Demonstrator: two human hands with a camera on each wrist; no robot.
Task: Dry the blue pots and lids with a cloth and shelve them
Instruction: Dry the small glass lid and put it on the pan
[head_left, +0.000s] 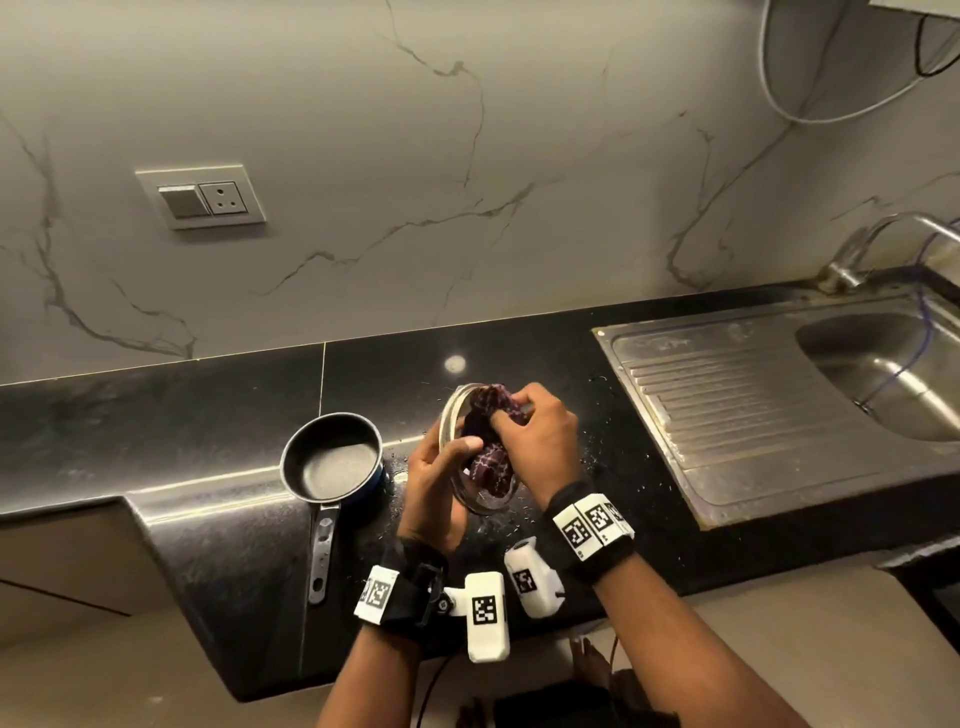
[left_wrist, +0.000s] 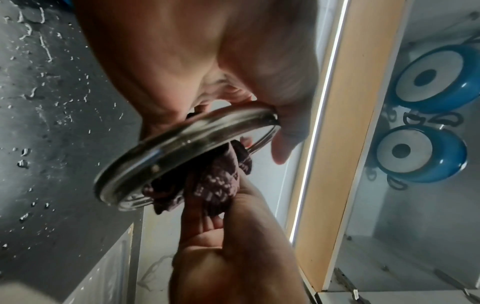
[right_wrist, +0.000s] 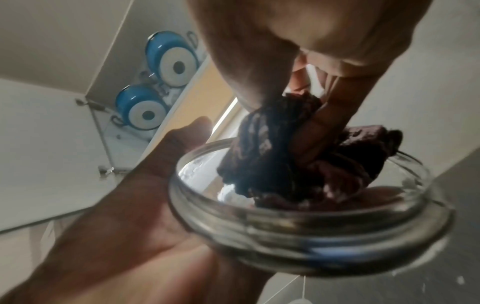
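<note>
A glass lid (head_left: 451, 415) with a steel rim is held tilted above the black counter. My left hand (head_left: 436, 478) grips its rim (left_wrist: 182, 142) from the left, thumb over the edge. My right hand (head_left: 535, 436) holds a bunched dark maroon patterned cloth (head_left: 491, 441) and presses it into the lid's inner side (right_wrist: 324, 207). The cloth (right_wrist: 272, 156) fills much of the lid. A small blue saucepan (head_left: 332, 460) with a dark inside stands on the counter to the left, its metal handle pointing toward me. Two blue pots (left_wrist: 420, 154) sit on a shelf overhead.
Water drops speckle the black counter (head_left: 597, 415) around my hands. A steel sink (head_left: 779, 405) with drainboard and tap lies to the right. A wall socket (head_left: 202, 197) is on the marble backsplash. The overhead cabinet (right_wrist: 124, 115) stands open.
</note>
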